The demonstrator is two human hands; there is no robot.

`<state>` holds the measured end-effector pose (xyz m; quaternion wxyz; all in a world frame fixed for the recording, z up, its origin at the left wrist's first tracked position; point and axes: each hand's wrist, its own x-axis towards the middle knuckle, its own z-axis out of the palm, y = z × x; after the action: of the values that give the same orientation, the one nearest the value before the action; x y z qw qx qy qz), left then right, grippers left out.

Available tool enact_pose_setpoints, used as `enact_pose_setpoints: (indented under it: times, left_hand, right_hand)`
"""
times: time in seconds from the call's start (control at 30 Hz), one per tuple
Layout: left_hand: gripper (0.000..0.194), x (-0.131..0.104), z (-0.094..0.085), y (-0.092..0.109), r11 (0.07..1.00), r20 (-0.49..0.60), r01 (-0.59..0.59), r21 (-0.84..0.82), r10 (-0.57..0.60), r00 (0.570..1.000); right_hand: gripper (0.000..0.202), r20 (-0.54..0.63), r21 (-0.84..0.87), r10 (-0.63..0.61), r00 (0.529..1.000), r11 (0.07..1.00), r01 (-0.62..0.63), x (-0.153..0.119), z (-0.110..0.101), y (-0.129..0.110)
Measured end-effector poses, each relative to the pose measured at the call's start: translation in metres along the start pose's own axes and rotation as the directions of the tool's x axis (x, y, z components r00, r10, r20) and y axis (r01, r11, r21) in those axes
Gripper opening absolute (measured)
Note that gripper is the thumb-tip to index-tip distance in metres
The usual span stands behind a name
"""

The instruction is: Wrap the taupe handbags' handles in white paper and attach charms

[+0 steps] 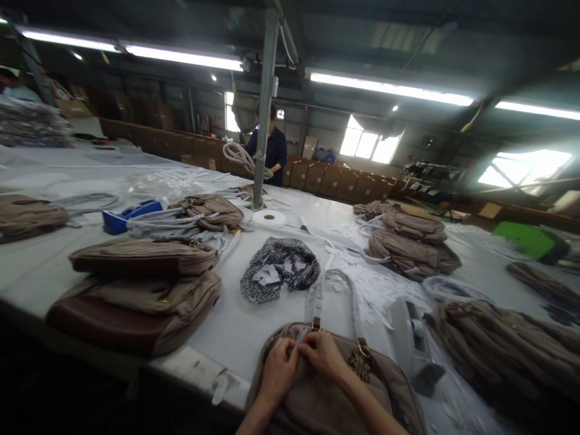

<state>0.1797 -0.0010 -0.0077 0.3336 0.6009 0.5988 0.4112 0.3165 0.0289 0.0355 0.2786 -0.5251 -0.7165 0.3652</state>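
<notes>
A taupe fabric handbag (pixel 312 396) lies in front of me, near the table's edge. White wrapping covers its handles (pixel 342 275), and a dark ornate charm (pixel 360 362) hangs by the right handle tab. At the bag's top edge, my left hand (pixel 280 370) and my right hand (pixel 324 356) meet with their fingers pinched. Between the fingertips a small white strip (pixel 301 334) sticks up; both hands appear to grip it. Whatever lies under the fingers is hidden.
Stacked taupe bags (pixel 145 260) sit to the left, others (pixel 512 344) to the right. A grey tape dispenser (pixel 412 344) stands beside my bag. Beyond are a speckled bag of white slips (pixel 276 272), a white roll (pixel 269 217), a metal post (pixel 264 109) and a person (pixel 276 151).
</notes>
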Motion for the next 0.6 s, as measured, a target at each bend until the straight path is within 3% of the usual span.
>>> enact_pose_setpoints:
  times: [0.2,0.6]
  left_hand:
    - [0.024,0.001,-0.001,0.001,1.000,-0.001,0.004,-0.001,-0.004,1.000]
    - [0.024,0.004,-0.009,-0.001,0.997,0.052,-0.017,-0.077,0.021,0.998]
  right_hand:
    - [0.014,-0.028,0.024,0.082,0.996,0.996,-0.082,0.005,0.003,0.006]
    - [0.013,-0.027,0.076,0.044,0.999,0.996,-0.042,0.002,0.012,0.009]
